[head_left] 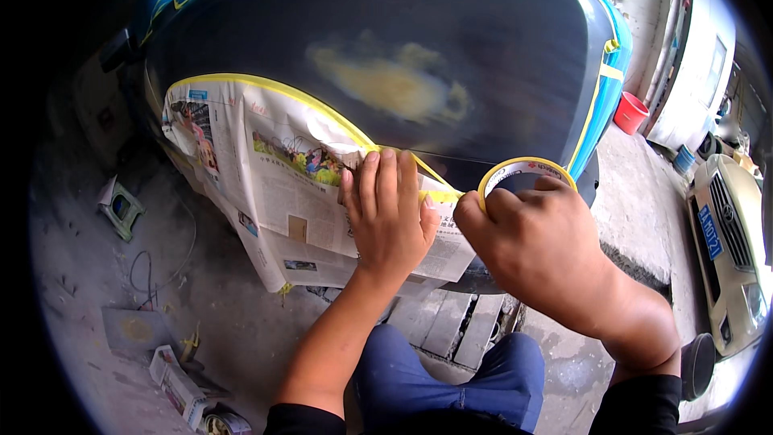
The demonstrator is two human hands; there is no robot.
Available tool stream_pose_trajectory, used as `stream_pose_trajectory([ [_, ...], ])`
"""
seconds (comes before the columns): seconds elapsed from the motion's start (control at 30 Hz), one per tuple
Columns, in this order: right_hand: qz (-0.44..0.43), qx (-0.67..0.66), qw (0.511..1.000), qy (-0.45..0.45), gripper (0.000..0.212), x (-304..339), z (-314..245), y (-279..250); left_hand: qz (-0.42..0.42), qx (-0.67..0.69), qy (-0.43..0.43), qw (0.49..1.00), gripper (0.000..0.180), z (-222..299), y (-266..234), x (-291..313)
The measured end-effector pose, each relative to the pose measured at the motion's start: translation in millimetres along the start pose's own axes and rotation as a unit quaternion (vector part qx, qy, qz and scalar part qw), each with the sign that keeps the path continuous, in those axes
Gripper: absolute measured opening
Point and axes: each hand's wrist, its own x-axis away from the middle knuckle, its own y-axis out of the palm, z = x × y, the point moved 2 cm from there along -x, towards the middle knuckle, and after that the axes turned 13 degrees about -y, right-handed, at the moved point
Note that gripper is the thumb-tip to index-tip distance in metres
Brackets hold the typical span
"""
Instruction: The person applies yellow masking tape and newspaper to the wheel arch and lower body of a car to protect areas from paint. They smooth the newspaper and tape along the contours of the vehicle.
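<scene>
My right hand [541, 251] is closed around a roll of yellow masking tape [501, 174]. From the roll a narrow strip runs left toward the fingertips of my left hand [390, 217]. That hand lies flat, fingers stretched out, on a newspaper sheet [278, 185] by its upper edge. The sheet hangs against a dark grey car panel [491, 24], and yellow tape [302, 94] fastens its curved top edge. A patch of yellowish, sanded-looking filler [394, 89] shows on the panel above my hands.
Blue masking film [610, 101] with yellow tape borders the panel. On the right stand a red bucket [631, 113] and a beige car [729, 234]. A small green stool [121, 208] and a folded newspaper [175, 387] are on the floor at left. Grey slats [441, 322] lie below.
</scene>
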Motion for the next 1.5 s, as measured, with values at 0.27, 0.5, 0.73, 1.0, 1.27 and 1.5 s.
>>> stream_pose_trajectory([
  [0.27, 0.051, -0.222, 0.952, 0.206, 0.015, 23, 32, 26, -0.016, -0.004, 0.019, 1.000, 0.052, -3, -8, -9],
  [0.5, 0.044, -0.309, 0.917, 0.249, 0.022, 37, 40, 47, -0.015, 0.006, 0.023, 1.000, 0.053, -2, -10, -10],
  [0.73, 0.029, -0.297, 0.916, 0.267, 0.023, 35, 42, 50, -0.016, 0.045, 0.024, 0.999, 0.052, -7, -13, -11],
  [1.0, 0.028, -0.285, 0.920, 0.269, 0.021, 36, 43, 52, -0.015, 0.016, 0.028, 0.999, 0.049, -1, -18, -16],
  [1.27, 0.011, -0.284, 0.921, 0.266, 0.020, 37, 42, 51, -0.009, 0.006, 0.048, 0.999, 0.048, -8, -17, -16],
  [1.5, 0.089, -0.284, 0.927, 0.226, 0.017, 41, 19, 39, 0.004, -0.008, 0.056, 0.998, 0.046, -9, -13, -16],
])
